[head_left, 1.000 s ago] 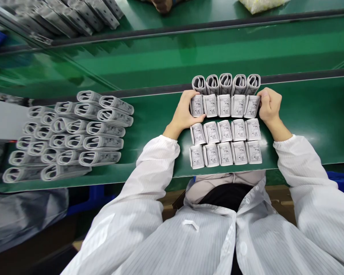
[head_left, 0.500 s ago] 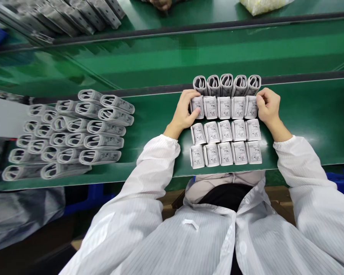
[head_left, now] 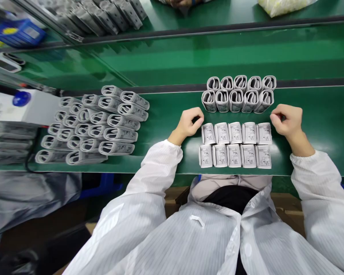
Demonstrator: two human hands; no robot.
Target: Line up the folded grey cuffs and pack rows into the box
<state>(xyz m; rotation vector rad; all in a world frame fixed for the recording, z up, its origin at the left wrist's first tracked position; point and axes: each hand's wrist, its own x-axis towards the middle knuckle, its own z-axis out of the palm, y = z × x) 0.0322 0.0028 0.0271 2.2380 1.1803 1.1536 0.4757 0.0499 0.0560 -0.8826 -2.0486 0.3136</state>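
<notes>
Folded grey-white printed bundles stand on end in two touching rows (head_left: 236,100) at the back of the green table (head_left: 166,114), rolled ends up. Nearer me, two more rows of bundles (head_left: 235,145) show their printed faces. My left hand (head_left: 191,121) is curled closed just left of the gap between the two groups, with nothing in it. On the right, my right hand (head_left: 288,119) is also curled closed and empty, beside the right end of the rows. Neither hand touches a bundle.
A large stack of folded bundles (head_left: 88,126) lies to the left, beside a white box (head_left: 37,109). Behind the green divider are more grey pieces (head_left: 103,19), a blue basket (head_left: 23,34), a clear bag (head_left: 285,5) and another person's hand (head_left: 183,3).
The row that was between my hands now stands on end against the back row. Both hands have let go and moved apart from it. The view has shifted left.
</notes>
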